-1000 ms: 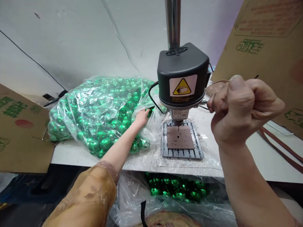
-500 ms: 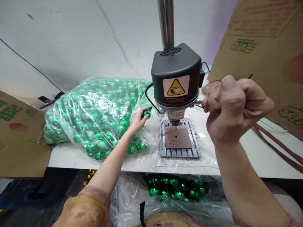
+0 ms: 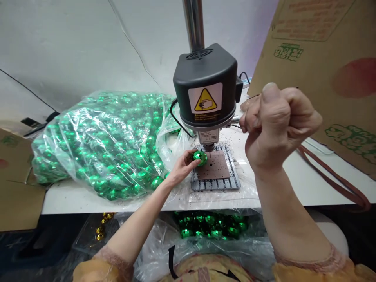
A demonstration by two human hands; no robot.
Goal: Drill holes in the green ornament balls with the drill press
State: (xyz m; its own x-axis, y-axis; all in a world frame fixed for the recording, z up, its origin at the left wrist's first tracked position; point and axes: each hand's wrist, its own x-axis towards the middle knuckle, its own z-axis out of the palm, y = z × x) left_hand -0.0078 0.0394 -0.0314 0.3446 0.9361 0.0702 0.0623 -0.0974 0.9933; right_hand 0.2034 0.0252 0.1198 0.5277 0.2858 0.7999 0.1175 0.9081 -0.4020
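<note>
A faceted shiny green ball (image 3: 200, 158) is pinched in the fingers of my left hand (image 3: 184, 166), at the left edge of a brown board just left of the drill bit. The black bench drill press (image 3: 205, 84) stands upright with its bit above a dark hole in the brown board (image 3: 216, 172). Under the board lies the slotted metal base plate (image 3: 216, 184). My right hand (image 3: 279, 129), raised to the right of the machine, is closed in a fist at the drill press lever (image 3: 235, 120); the fingers hide most of the lever.
A large clear bag of green balls (image 3: 102, 145) fills the left of the white table (image 3: 67, 197). Cardboard boxes stand on both sides, the right one (image 3: 320, 78) close to my right hand. Below the table edge are more green balls (image 3: 211, 225) in plastic. A brown strap (image 3: 331, 176) lies at right.
My left hand has come out of the bag with a green ball and moved right to the board under the drill. My right hand stays closed at the lever. The view has shifted slightly.
</note>
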